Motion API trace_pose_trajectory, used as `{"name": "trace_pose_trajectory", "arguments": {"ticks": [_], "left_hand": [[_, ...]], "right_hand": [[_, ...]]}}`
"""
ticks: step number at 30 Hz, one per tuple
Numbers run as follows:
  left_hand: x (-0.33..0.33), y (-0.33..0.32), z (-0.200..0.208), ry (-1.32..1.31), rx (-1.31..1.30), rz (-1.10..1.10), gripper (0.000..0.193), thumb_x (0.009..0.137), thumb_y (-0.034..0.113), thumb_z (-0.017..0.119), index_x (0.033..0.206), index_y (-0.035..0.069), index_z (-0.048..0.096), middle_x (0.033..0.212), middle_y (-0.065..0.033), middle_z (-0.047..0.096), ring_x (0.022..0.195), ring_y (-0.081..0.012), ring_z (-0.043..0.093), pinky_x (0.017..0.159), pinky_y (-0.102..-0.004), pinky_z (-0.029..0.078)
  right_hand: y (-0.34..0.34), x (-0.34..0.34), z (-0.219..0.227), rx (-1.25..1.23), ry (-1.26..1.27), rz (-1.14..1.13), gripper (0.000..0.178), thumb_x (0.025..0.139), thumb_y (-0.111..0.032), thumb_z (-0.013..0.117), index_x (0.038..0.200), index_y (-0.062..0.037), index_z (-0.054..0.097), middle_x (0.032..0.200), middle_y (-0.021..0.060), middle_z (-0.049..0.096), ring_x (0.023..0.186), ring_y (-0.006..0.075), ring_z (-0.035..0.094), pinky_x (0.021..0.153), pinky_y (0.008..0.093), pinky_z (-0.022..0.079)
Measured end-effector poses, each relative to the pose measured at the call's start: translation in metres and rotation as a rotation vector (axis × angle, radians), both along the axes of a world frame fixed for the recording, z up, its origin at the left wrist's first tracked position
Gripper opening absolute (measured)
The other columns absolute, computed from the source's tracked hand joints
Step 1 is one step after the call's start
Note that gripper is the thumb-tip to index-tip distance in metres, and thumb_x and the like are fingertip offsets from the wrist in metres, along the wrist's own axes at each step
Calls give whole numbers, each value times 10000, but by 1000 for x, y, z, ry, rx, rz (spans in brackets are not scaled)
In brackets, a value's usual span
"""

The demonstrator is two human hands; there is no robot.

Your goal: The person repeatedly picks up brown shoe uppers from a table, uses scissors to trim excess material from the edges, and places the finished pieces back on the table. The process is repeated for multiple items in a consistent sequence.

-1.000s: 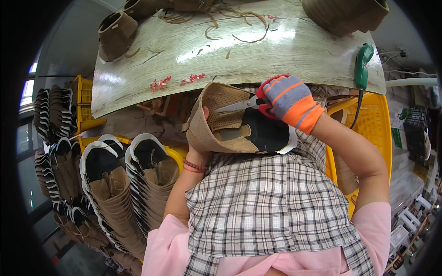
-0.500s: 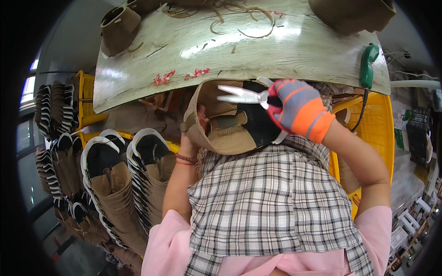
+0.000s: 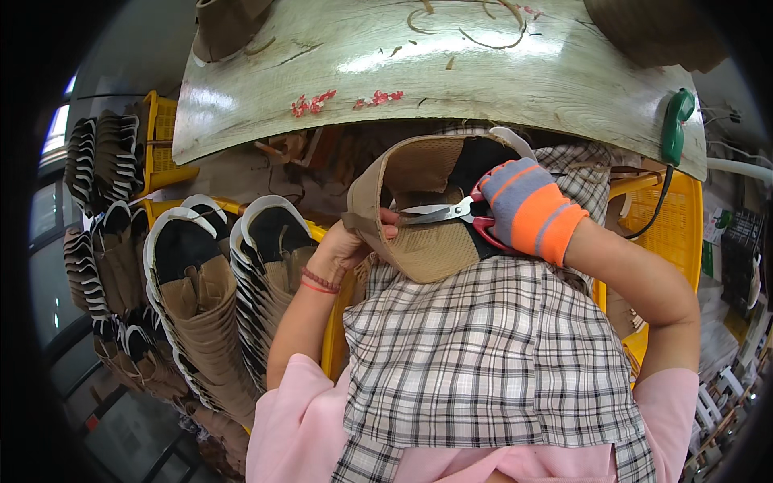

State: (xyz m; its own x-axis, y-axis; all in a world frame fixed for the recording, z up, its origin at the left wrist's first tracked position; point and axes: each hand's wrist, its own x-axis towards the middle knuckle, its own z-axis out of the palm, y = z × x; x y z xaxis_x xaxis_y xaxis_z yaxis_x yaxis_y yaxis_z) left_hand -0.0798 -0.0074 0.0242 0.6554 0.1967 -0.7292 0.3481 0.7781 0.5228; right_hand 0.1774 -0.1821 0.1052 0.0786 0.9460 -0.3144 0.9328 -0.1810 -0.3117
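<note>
While the wood-grain tabletop [image 3: 515, 84] stretches ahead of you, your checked apron [image 3: 451, 354] has a brown shoe upper [image 3: 439, 258] over it, near the tabletop's edge. Your gloved right hand [image 3: 519, 205]: curled tight round red-handled scissors [image 3: 439, 212], blades within the upper. Your bare left hand [image 3: 348, 241]: bent, gripping the upper's left side, fingertips [image 3: 390, 231] near the blades.

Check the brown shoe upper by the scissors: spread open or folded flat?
Spread open. The brown shoe upper curves round a wide opening, with its tan lining and black inner panel both showing.
</note>
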Motion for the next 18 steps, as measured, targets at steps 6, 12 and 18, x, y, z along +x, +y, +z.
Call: {"name": "trace_pose_trajectory", "arguments": {"ticks": [6,12,18], "left_hand": [[-3,-1,-9,6,-94,52,314,737,-71,813,1021,-25,686,988,-101,692,877,-196,688,830,-329,597],[-5,-1,-16,1,-113,65,319,736,-78,813,1019,-18,680,962,-92,687,873,-198,687,812,-331,598],[-1,-4,-12,34,-75,54,273,764,-47,770,1023,-51,684,964,-120,726,846,-211,711,796,-323,595]], "right_hand": [[10,-3,0,-108,-127,74,261,770,-322,767,944,-128,749,884,95,728,865,281,701,740,376,551],[12,-2,5,-16,-155,122,277,777,-358,763,922,-123,736,893,94,726,861,269,702,745,360,547],[9,1,5,5,-176,137,283,807,-377,732,893,-107,715,873,101,717,850,266,700,736,368,541]]}}
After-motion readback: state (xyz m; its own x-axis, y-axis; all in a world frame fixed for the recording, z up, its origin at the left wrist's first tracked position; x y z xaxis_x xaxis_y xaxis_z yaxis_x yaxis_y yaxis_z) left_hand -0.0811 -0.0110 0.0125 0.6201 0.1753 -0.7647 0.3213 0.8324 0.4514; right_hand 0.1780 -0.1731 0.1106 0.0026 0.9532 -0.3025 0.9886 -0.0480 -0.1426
